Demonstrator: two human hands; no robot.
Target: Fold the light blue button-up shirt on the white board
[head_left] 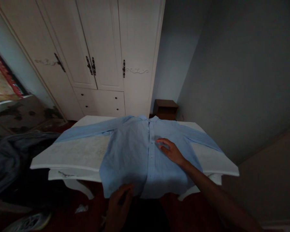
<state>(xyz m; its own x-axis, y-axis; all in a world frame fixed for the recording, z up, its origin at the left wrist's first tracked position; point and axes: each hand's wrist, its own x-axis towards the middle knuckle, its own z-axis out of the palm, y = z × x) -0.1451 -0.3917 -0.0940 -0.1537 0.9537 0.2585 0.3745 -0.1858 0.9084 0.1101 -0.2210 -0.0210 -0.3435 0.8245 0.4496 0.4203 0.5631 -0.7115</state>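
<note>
Had right grip [172, 153] spread over the shirt [128, 151], beside its lengthwise button strip [151, 164]; couldn't tell left grip's [119, 201] closure, near the hem [163, 195].

A home bedroom, judging by the tall wardrobe [101, 42] and nightstand [165, 109].

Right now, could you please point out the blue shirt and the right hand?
Blue shirt [128, 154], head view: front panel at picture left.
Right hand [172, 152], head view: back of the hand.
</note>
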